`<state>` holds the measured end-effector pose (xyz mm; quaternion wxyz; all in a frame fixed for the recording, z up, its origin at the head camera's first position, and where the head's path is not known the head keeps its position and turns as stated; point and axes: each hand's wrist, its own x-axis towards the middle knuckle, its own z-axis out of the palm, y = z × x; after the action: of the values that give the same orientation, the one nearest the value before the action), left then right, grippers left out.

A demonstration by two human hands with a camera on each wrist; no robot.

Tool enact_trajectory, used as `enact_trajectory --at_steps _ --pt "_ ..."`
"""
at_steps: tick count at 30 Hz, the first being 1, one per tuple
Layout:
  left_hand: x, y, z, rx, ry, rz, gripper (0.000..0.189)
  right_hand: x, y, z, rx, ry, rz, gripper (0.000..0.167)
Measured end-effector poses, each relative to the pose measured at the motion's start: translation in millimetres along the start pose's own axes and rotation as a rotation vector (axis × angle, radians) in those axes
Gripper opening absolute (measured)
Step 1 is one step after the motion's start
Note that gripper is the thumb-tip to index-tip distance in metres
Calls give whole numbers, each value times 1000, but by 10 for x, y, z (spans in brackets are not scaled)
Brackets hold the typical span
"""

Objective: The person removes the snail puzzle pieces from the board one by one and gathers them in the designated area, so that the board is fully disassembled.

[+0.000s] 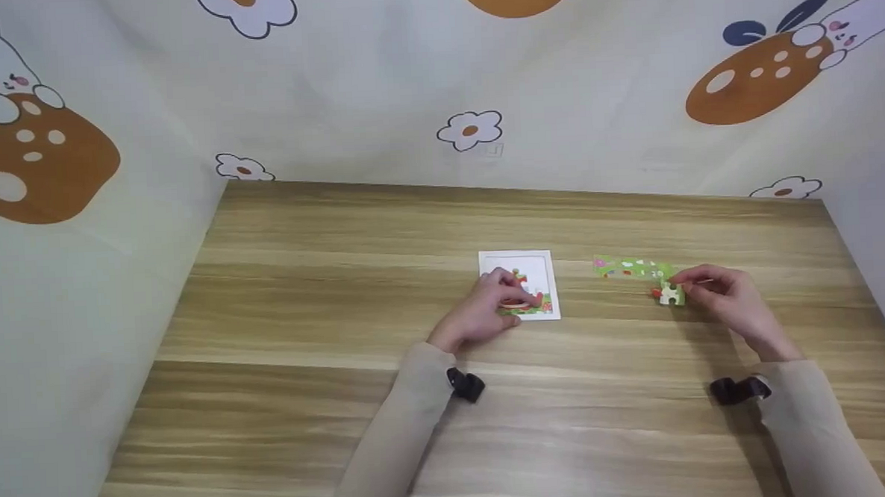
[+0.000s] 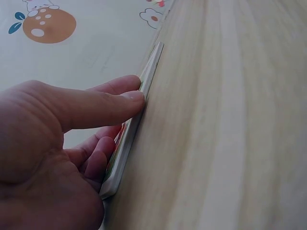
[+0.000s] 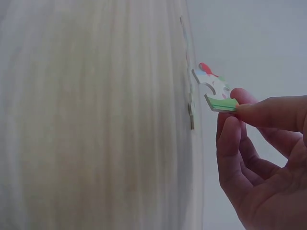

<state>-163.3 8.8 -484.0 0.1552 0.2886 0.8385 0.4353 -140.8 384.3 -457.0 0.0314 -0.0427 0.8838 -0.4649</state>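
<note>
A white-framed jigsaw tray (image 1: 555, 303) lies on the table, with a few red and green pieces fitted toward its near side. My left hand (image 1: 482, 306) rests on the tray, hiding part of the picture. In the left wrist view, the thumb (image 2: 112, 109) lies along the tray's raised edge (image 2: 125, 148) and the other fingers reach over its face. My right hand (image 1: 729, 303) pinches a jigsaw piece (image 3: 214, 86) between thumb and fingertips. That piece is white and green with a red tip, and is held up off the table.
Loose green jigsaw pieces (image 1: 626, 267) with small flowers lie in a row right of the tray. The wood-grain table (image 1: 303, 299) meets a patterned backdrop (image 1: 361, 95) at the back and sides. Black wrist cameras show on both beige sleeves (image 1: 812, 411).
</note>
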Motion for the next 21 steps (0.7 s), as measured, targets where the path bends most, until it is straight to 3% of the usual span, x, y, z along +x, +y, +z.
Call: enact_trajectory --at_steps 8,15,21 --pt "-3 15 4 -33 2 -18 34 61 30 -29 5 -59 42 20" --pt "-4 15 -1 -13 -5 -15 34 115 55 -71 -3 -117 108 25" --pt "-11 6 -5 0 -2 3 33 132 39 -83 22 -135 113 26"
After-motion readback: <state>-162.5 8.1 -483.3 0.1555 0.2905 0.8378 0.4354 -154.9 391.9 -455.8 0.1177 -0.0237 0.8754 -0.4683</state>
